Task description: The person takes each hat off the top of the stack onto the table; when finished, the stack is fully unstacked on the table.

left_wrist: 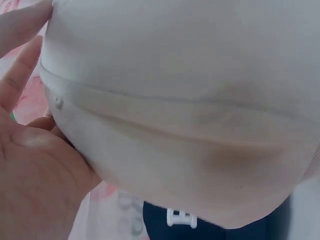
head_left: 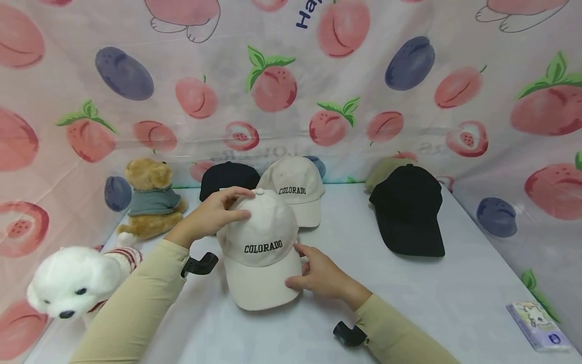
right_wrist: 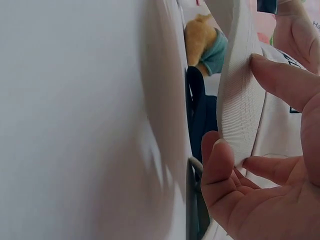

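Between my hands is a cream baseball cap (head_left: pixel 262 253) lettered COLORADO, brim toward me. My left hand (head_left: pixel 217 216) grips it at the upper left of the crown, thumb on the front. In the left wrist view the crown (left_wrist: pixel 175 65) fills most of the picture, with fingers (left_wrist: pixel 22 75) along its edge. My right hand (head_left: pixel 320 273) pinches the right edge of the brim; the right wrist view shows the brim (right_wrist: pixel 241 100) between thumb and fingers. Right behind stands a second cream COLORADO cap (head_left: pixel 302 187), with a dark cap (head_left: pixel 229 177) to its left, partly covered by my hand.
A black cap (head_left: pixel 409 212) sits at the back right in front of an olive cap (head_left: pixel 384 172). On the left are a brown teddy bear (head_left: pixel 152 202) in a grey-green top and a white plush dog (head_left: pixel 77 283). A small purple pack (head_left: pixel 538 326) lies at the right edge.
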A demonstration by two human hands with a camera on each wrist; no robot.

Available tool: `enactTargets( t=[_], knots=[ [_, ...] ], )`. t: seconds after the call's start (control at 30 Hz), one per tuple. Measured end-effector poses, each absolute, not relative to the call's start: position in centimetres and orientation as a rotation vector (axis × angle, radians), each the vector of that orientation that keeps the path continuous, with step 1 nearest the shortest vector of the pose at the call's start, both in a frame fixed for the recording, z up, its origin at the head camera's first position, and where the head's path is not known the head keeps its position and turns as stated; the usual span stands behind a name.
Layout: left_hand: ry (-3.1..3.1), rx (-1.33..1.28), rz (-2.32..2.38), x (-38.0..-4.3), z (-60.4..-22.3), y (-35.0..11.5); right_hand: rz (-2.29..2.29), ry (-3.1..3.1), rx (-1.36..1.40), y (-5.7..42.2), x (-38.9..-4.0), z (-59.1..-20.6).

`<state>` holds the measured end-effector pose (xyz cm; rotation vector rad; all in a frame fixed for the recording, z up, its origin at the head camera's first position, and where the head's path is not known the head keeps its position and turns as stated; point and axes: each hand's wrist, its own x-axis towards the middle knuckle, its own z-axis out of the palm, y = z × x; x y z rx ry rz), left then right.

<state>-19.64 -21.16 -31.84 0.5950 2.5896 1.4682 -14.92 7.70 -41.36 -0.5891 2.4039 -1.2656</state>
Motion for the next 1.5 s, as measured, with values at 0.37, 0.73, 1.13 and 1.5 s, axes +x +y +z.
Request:
enactTargets(
  t=[0.37, 0.73, 1.13, 1.5],
  knots=[
    [2.584, 0.502, 1.408, -18.5, -31.2, -24.1, -1.230, 2.354, -0.676, 5.1, -14.3, -41.5],
    [2.657, 0.382, 1.322, -18.2, -31.0, -26.1, -1.162, 2.390, -0.729, 1.9, -14.5, -42.1],
    [2.642, 0.357, 1.270, -18.6, -31.2, -28.4, -1.138, 2.416, -0.732, -0.9, -14.6, -43.2],
    [2.640, 0.319, 1.306, -18.3, -31.1, -29.0, -0.994, 2.489, -0.708, -2.5, -14.4, -42.7]
  ],
)
